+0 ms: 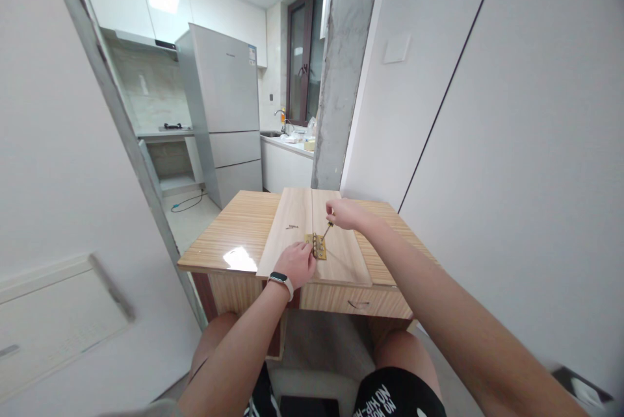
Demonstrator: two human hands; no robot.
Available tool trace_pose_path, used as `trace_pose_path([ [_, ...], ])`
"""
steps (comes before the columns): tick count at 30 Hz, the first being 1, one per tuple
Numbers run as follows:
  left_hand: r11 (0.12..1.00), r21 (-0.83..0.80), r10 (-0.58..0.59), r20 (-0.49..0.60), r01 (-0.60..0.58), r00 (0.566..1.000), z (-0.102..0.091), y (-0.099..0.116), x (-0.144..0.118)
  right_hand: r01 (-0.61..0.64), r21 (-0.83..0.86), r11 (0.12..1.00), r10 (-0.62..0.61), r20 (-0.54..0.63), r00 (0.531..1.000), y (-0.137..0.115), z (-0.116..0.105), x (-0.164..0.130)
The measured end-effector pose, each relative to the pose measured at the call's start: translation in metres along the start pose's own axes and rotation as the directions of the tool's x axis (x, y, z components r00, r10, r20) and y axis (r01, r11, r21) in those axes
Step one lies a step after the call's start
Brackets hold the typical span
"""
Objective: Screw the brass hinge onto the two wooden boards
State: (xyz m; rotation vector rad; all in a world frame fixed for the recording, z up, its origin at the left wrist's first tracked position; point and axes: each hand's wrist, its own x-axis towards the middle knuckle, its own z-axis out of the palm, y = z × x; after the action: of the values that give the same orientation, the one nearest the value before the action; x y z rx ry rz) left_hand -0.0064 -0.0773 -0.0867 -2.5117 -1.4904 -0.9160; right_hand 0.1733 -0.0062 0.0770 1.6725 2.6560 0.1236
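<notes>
black cloth with white lettering covers the seated person's lap: these shorts (pixel 396 392) lie nearest, below the desk edge. just beyond, the drawer front (pixel 326 299) carries a curved handle (pixel 359 304).

over the desk edge comes the left hand (pixel 298 263), a pale-strapped band (pixel 281 279) on its wrist. its fingers are bent, tips down at the near left side of the brass hinge (pixel 321 249); whether they pinch something there or only press, i cannot tell. the hinge lies flat across the seam between two pale wooden boards, the left board (pixel 275 251) and the right board (pixel 351 261), set side by side on the glossy striped desk (pixel 214 235).

the right hand (pixel 345 214) has its fingers closed round the handle of a small screwdriver (pixel 331 224), which slants down to the hinge's right leaf. a few dark loose screws (pixel 292 227) lie on the left board, beyond the left hand.

the step in hand looks to be driving a screw through that right leaf. the next move, i judge, calls for a more upright driver, its tip seated in the screw head, and a steady left hand so the hinge does not creep off the seam.

farther back stand a silver fridge (pixel 229 92), a sink (pixel 271 134) and a dark-framed window (pixel 305 66).
</notes>
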Motion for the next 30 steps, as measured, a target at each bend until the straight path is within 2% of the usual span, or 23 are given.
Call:
trace_pose_path([
  [4, 1.0, -0.003, 0.0, 0.007, 0.0, 1.0, 0.001, -0.001, 0.0, 0.016, 0.022, 1.0, -0.017, 0.046, 0.999, 0.0, -0.002, -0.001],
  [7, 1.0, -0.005, -0.001, 0.011, 0.001, 1.0, 0.002, -0.002, 0.0, -0.012, -0.03, 0.999, 0.014, 0.076, 0.997, -0.002, -0.005, -0.004],
  [14, 1.0, -0.006, -0.007, 0.011, 0.007, 1.0, 0.002, -0.001, 0.0, -0.107, -0.113, 0.988, 0.113, 0.05, 0.992, -0.009, -0.013, -0.009],
  [18, 1.0, -0.008, -0.006, 0.01, 0.006, 1.0, 0.001, -0.001, 0.0, -0.063, -0.119, 0.991, 0.071, 0.062, 0.996, -0.008, -0.01, -0.007],
  [22, 1.0, -0.008, -0.014, 0.017, 0.014, 1.0, 0.0, 0.0, 0.0, -0.026, -0.12, 0.992, 0.029, 0.025, 0.999, -0.004, -0.005, -0.004],
  [30, 1.0, -0.013, -0.023, 0.024, 0.024, 0.999, -0.001, 0.001, 0.0, 0.034, -0.007, 0.999, -0.033, 0.053, 0.998, -0.001, -0.005, -0.003],
])
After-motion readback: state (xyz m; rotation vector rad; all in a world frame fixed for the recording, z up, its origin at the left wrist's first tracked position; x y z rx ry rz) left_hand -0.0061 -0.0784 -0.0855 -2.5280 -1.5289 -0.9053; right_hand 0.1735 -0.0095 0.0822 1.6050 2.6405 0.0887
